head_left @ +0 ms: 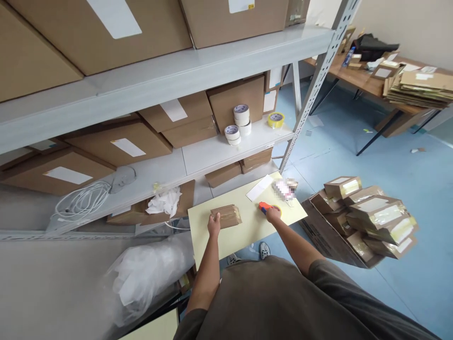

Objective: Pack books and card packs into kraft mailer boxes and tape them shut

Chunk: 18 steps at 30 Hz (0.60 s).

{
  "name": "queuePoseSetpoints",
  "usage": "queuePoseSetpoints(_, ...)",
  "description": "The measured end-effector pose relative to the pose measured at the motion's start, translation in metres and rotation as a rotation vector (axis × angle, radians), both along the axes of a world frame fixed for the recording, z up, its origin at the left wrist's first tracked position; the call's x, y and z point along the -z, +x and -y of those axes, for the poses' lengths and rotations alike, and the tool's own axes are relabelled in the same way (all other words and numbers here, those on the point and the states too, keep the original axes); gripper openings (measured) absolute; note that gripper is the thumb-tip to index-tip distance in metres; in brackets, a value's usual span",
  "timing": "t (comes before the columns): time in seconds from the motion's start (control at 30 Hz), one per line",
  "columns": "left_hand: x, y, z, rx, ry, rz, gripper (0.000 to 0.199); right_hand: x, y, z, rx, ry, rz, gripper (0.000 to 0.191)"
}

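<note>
On the pale yellow board [247,236] lies a small flat brown cardboard box [230,215] with shiny tape on it. My left hand [214,224] grips the box at its left end, the thumb on top. To the right, my right hand [273,214] is closed on an orange and blue tape dispenser [264,207], which rests on or just above the board, apart from the box. A white paper slip [259,188] lies on the board beyond the dispenser, near a partly blurred small pile [286,189].
A metal shelf [212,153] in front bears cardboard boxes, white tape rolls [241,115], a yellow roll [275,120] and coiled cable [83,200]. Taped boxes fill a carton [329,236] on the right floor. Clear plastic wrap [141,278] lies at left. A wooden table [336,68] stands behind.
</note>
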<state>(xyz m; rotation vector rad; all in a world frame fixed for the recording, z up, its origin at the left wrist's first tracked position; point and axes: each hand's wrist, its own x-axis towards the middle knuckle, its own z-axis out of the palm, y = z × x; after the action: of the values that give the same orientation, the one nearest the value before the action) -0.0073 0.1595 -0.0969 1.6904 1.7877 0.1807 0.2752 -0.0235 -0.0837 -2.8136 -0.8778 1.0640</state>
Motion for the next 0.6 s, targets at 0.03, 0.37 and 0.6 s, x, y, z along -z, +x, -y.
queuePoseSetpoints(0.03,0.000,0.001,-0.001,-0.002,-0.004,-0.002,0.040,-0.002,-0.001,-0.001,0.001,0.013,-0.009,0.032)
queuePoseSetpoints(0.37,-0.005,0.003,0.010,-0.029,-0.013,-0.041,0.046,-0.019,-0.109,-0.069,-0.021,0.422,-0.520,0.033)
queuePoseSetpoints(0.6,-0.003,-0.006,0.016,-0.006,-0.020,0.052,0.045,-0.020,-0.114,-0.073,-0.012,0.429,-0.549,0.042)
